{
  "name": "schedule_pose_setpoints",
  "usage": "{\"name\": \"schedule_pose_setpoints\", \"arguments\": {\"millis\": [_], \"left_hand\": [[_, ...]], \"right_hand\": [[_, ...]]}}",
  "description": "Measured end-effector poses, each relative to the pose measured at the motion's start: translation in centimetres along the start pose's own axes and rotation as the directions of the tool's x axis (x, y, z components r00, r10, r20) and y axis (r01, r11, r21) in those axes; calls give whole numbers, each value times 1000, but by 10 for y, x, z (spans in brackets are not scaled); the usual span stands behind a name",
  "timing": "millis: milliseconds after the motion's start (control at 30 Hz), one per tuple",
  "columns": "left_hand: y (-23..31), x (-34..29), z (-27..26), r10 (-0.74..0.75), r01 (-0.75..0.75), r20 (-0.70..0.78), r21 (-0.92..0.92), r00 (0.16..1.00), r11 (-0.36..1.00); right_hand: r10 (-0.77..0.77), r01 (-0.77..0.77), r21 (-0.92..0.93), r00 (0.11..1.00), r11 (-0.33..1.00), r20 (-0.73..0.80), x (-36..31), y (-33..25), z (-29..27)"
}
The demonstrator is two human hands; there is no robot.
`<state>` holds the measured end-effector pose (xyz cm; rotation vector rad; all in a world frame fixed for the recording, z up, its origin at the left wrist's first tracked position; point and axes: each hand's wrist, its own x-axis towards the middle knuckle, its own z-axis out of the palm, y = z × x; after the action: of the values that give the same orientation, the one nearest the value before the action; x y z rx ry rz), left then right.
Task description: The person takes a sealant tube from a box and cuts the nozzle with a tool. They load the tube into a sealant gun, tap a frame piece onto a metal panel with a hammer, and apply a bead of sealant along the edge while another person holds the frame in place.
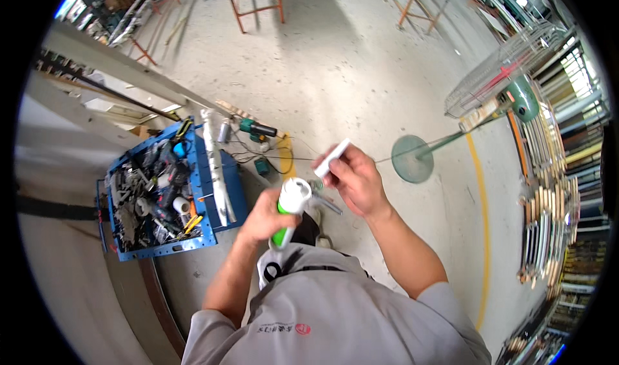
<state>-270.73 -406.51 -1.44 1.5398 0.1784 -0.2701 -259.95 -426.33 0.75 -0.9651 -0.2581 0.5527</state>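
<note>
My left hand (267, 217) is wrapped round a white-and-green cylindrical cartridge (295, 196), its white round end tipped up toward me. Just to the right and a little higher, my right hand (356, 181) pinches a short white flat-sided piece (333, 158) between thumb and fingers; its exact kind is unclear. The piece and the cartridge are apart. A grey metal tool (326, 203) shows partly between the hands, lower down, too blurred to name.
On the left stands a blue tool cart (209, 236) heaped with tools. Near it a green-and-black power tool (258, 129) and black cables lie on the floor. A green fan (412, 158) with a round base is at right, beside a wire cage (490, 68) and racks of long profiles (541, 217).
</note>
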Motion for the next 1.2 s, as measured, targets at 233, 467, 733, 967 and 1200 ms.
{"name": "schedule_pose_setpoints", "arguments": {"millis": [233,467,733,967,1200], "left_hand": [[34,115,-15,69,-67,108,-24,992,997],[86,201,-49,-26,47,149,-137,988,989],[97,305,-120,-98,98,2,-93,995,991],[101,424,-212,-54,56,-163,7,985,998],[156,513,-312,-87,57,-267,-117,960,991]], "right_hand": [[29,-29,19,999,999,35,88,-40,-22],[44,-41,-41,996,998,74,189,-69,-34],[96,-31,-310,976,950,196,344,-71,-40],[149,-62,-374,966,925,210,521,-37,-57],[228,48,-526,865,849,447,705,-51,-15]]}}
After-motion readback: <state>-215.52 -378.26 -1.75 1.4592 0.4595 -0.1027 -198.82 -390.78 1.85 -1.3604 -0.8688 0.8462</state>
